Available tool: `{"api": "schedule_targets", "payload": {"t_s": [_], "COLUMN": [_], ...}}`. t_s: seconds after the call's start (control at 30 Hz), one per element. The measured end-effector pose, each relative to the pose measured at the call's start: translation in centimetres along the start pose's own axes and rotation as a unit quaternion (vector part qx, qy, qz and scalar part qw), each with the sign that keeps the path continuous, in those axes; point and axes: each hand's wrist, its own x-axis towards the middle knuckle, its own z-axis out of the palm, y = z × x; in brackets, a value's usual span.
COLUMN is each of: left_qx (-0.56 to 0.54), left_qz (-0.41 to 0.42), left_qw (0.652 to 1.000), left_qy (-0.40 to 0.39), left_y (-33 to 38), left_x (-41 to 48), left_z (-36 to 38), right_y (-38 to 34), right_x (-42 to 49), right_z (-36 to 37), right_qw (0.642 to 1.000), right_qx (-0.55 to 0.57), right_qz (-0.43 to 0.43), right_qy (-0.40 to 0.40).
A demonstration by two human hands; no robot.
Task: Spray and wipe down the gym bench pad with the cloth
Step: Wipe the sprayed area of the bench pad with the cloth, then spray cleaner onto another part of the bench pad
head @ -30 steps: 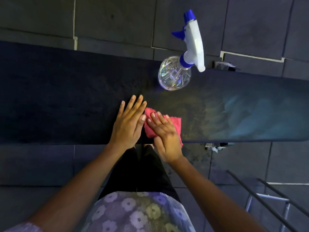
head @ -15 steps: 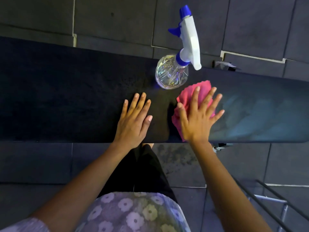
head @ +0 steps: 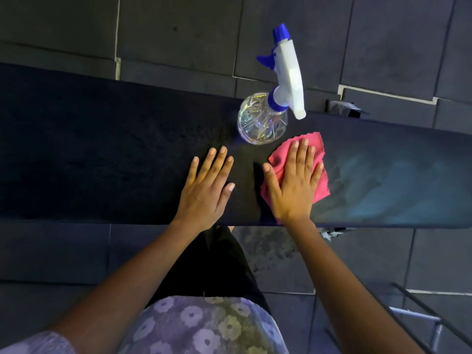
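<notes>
The dark gym bench pad (head: 102, 162) runs across the view from left to right. My right hand (head: 293, 185) lies flat, fingers spread, pressing the pink cloth (head: 320, 186) onto the pad right of centre. My left hand (head: 207, 190) rests flat and empty on the pad, a hand's width to the left of the cloth. A clear spray bottle (head: 263, 121) with a white and blue trigger head stands upright near the pad's far edge, just beyond both hands. The pad to the right of the cloth shows pale smeared streaks.
Dark floor tiles (head: 178, 34) surround the bench. Metal bench frame parts (head: 343, 108) stick out at the far edge and under the near edge. A metal rack's bars (head: 431, 315) stand at the bottom right. My legs stand close against the near edge.
My right hand slid the cloth from beside my left hand to the right and toward the far edge, then drew back a little. My left hand stayed flat in place.
</notes>
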Motion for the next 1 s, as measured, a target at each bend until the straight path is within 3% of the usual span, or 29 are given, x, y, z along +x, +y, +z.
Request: {"api": "schedule_targets", "payload": {"t_s": [0.1,0.23,0.47,0.77,1.0], "left_qx": [0.004,0.012,-0.032,-0.012,0.005], "left_qz": [0.011,0.006,-0.055,-0.021,0.018], "left_qw": [1.0,1.0,0.998,1.0,1.0], "left_qy": [-0.003,-0.024,-0.015,0.0,-0.009], "left_y": [-0.5,-0.8,-1.1,-2.9,-5.2], "left_x": [0.0,0.1,0.5,0.3,-0.3], "left_z": [-0.8,-2.0,-3.4,-2.8,-3.3], "right_y": [-1.5,-4.8,-7.5,-7.9,-13.0], "right_x": [0.3,1.9,4.4,5.2,4.7], "right_z": [-2.4,-5.6,-7.7,-7.8,-6.2], "right_qw": [0.989,0.942,0.929,0.949,0.879], "right_qx": [0.143,0.328,0.359,0.306,0.438], "right_qz": [-0.025,-0.048,-0.055,-0.056,0.014], "right_qy": [0.023,0.05,0.066,0.054,0.187]}}
